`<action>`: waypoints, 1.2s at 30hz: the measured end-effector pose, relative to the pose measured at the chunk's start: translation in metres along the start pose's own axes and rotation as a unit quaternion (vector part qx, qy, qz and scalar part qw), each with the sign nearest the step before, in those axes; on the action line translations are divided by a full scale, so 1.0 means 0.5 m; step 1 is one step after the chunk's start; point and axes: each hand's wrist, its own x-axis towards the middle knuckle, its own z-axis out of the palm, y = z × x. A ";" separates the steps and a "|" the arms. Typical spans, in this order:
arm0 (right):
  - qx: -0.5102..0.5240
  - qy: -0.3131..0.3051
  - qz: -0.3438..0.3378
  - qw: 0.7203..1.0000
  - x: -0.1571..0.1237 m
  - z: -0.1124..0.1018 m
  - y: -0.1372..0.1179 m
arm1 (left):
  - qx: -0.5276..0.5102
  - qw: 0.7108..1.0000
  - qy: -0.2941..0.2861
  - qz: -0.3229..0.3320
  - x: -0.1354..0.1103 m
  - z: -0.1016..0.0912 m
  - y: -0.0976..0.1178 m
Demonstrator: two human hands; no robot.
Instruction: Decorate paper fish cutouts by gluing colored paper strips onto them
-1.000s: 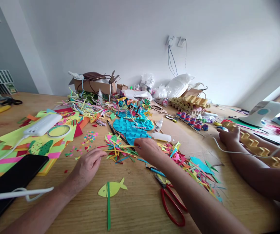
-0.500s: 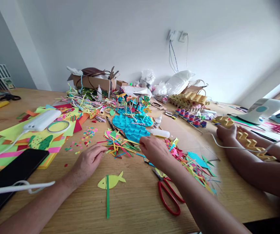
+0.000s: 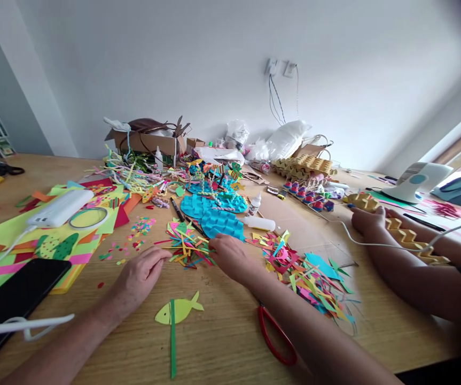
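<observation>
My left hand (image 3: 144, 272) is closed, thumb against fingers, at the near left edge of a pile of coloured paper strips (image 3: 186, 251). What its fingertips hold, if anything, is too small to make out. At the pile's right side my right hand (image 3: 232, 259) pinches what looks like a thin yellow paper strip (image 3: 198, 245). Between my forearms lies a yellow paper fish (image 3: 184, 310) with a green paper strip (image 3: 173, 342) across its body. Red-handled scissors (image 3: 276, 337) rest partly hidden under my right forearm.
Blue painted egg-carton pieces (image 3: 222, 222) and a glue bottle (image 3: 260, 223) stand behind the pile. Paper scraps (image 3: 310, 283) lie right. A power bank (image 3: 60, 208) and phone (image 3: 22, 294) are left. Another person's hand (image 3: 368, 222) touches a yellow egg carton (image 3: 400, 232).
My right hand has moved left, closer to my left hand, over the strip pile. Its forearm now covers more of the scissors. The view has shifted slightly.
</observation>
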 end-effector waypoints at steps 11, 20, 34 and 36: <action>0.011 -0.014 -0.005 1.000 0.026 0.014 -0.013 | 0.006 1.000 0.009 -0.001 0.000 -0.002 -0.001; 0.011 0.009 0.044 0.999 -0.001 -0.024 -0.008 | 0.004 1.000 -0.002 -0.007 0.001 -0.005 -0.001; 0.071 0.138 0.059 0.986 -0.074 -0.086 0.016 | -0.042 0.994 -0.030 -0.093 0.017 -0.028 0.025; 0.079 0.146 0.060 0.984 -0.086 -0.098 0.015 | -0.094 0.984 -0.039 -0.144 0.024 -0.037 0.037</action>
